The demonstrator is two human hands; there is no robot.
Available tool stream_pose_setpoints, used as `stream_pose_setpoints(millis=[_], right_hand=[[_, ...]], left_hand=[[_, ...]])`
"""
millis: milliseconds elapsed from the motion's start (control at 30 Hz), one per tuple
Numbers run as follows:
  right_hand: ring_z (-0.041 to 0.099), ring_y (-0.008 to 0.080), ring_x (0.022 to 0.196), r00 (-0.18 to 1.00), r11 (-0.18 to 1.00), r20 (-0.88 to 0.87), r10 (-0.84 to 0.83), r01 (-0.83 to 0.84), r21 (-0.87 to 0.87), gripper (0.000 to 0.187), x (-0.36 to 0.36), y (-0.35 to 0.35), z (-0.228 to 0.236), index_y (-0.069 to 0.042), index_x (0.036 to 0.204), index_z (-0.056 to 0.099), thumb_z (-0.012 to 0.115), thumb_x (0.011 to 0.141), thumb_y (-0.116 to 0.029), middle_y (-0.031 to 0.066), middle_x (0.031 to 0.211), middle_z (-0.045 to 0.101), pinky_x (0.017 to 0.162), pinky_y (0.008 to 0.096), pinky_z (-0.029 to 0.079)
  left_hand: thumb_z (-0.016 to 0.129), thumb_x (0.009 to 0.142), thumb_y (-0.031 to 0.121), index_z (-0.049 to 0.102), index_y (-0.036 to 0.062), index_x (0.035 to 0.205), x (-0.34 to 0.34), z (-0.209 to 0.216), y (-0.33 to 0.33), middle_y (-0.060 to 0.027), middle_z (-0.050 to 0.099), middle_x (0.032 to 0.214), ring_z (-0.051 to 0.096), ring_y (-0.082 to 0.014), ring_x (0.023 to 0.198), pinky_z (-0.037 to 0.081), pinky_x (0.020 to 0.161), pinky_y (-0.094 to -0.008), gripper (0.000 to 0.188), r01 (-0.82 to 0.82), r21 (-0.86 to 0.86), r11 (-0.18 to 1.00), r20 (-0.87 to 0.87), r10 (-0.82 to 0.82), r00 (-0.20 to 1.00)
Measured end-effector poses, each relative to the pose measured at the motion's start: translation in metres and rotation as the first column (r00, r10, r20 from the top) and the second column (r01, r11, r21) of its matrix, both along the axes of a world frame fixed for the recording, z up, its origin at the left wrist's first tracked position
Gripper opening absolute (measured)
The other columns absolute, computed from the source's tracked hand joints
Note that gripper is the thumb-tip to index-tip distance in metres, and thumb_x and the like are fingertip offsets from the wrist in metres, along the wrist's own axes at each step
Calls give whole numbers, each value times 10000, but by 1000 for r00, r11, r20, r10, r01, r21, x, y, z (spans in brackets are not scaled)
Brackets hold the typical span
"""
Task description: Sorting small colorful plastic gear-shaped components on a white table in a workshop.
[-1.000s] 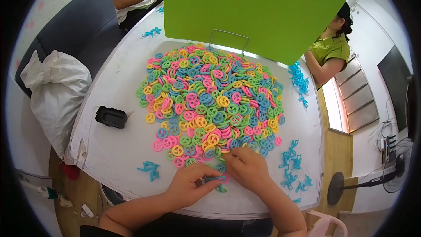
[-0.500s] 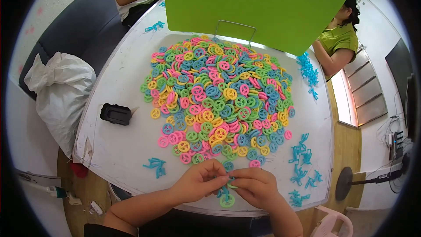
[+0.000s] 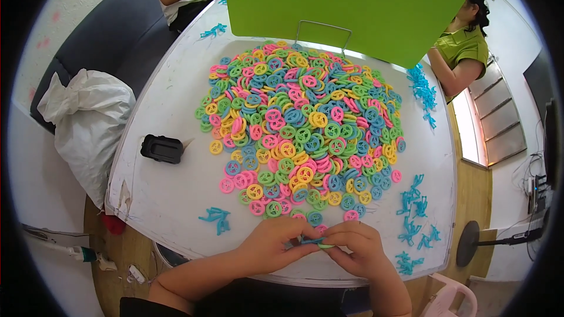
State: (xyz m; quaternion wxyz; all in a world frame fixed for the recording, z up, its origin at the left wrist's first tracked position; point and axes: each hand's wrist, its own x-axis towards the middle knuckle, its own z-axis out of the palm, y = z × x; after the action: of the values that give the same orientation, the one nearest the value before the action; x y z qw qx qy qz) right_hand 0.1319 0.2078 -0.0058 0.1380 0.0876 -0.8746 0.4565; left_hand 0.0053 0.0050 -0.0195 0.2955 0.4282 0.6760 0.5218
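My left hand (image 3: 276, 245) and my right hand (image 3: 356, 248) meet close together over the table's near edge. Between the fingertips of the left is a blue plastic forked piece (image 3: 309, 240), partly covered by the fingers. A green wheel (image 3: 325, 246), seen nearly edge-on, is pinched by the right hand against the blue piece. Whether the two are joined is hidden. Just beyond my hands spreads a large heap of small spoked plastic wheels (image 3: 302, 135) in pink, yellow, green and blue. A loose blue wheel (image 3: 315, 218) lies nearest my fingers.
Blue forked pieces lie in small groups at left (image 3: 216, 219) and right (image 3: 413, 214), more at far right (image 3: 423, 94). A black tray (image 3: 161, 149) sits left of the heap. Behind it stands a green board (image 3: 352, 12). Two people sit beyond; a white sack (image 3: 91, 129) leans left.
The green wheel that hung below my fingers on the blue piece has turned up and is mostly hidden between my hands. The whole view has shifted slightly.
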Motion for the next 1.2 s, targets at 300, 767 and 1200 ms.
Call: stream_pose_setpoints(millis=[300, 767, 1200], right_hand=[[702, 211, 1002, 932, 425, 356, 69, 295, -856, 138, 5, -6, -12, 22, 1097, 666, 683, 963, -9, 121, 1075, 719, 894, 363, 574], [629, 192, 1070, 902, 361, 430, 24, 394, -845, 94, -2, -25, -13, -34, 999, 616, 699, 959, -53, 150, 1189, 678, 985, 356, 478], [644, 149, 1013, 914, 406, 406, 19, 364, -838, 38, 5, -23, -15, -17, 1015, 637, 654, 987, 4, 110, 1094, 712, 921, 315, 500]], left_hand=[[737, 947, 19, 705, 22, 1188, 7, -1, 2, -47, 737, 1052, 691, -99, 906, 558, 760, -243, 244, -173, -13, 985, 401, 164, 901], [771, 933, 61, 747, 47, 1127, 15, -23, 6, -14, 693, 921, 621, -62, 847, 466, 666, -218, 196, -288, 147, 946, 567, 158, 809], [816, 857, 30, 774, 45, 1077, 15, -17, 6, -56, 713, 846, 640, -167, 732, 472, 643, -292, 224, -228, 195, 954, 172, 196, 965]])
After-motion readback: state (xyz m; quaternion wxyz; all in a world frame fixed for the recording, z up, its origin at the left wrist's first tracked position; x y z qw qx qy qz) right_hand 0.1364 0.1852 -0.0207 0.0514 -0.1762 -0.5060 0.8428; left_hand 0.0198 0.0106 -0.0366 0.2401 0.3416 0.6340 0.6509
